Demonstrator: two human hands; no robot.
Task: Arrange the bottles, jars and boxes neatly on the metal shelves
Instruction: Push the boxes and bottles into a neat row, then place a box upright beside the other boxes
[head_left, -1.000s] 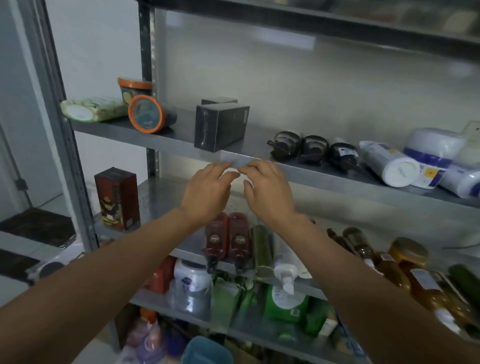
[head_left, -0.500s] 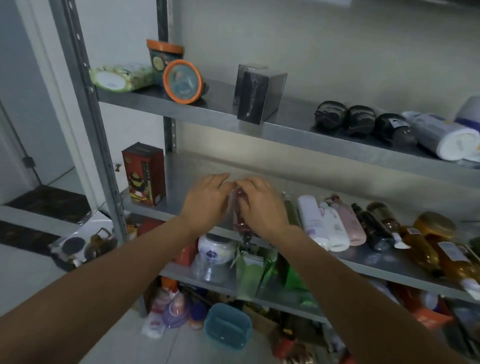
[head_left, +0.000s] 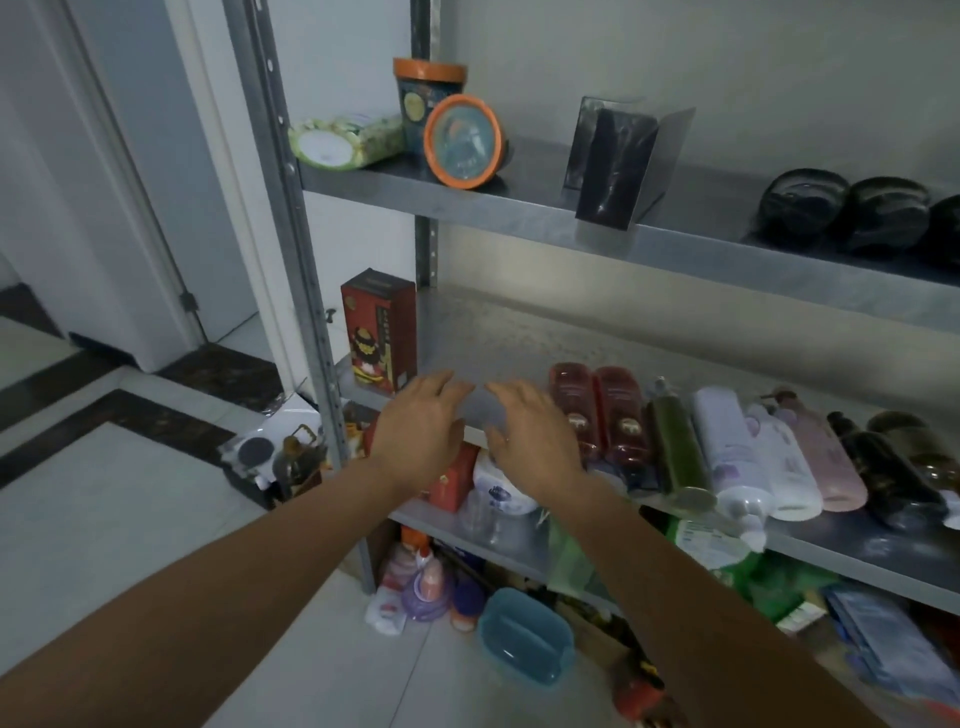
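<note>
Progress judged partial | bottle row (head_left: 727, 452) laid along middle shelf (head_left: 493, 338) | orange-lidded jar (head_left: 462, 140) left tipped | left hand (head_left: 421, 431), right hand (head_left: 535, 436): grips released, nothing held

We reach both arms forward, our left hand (head_left: 421, 436) and right hand (head_left: 535, 441) side by side, palms down, fingers (head_left: 449, 387) loosely spread, holding nothing, thumbs near each other.
</note>
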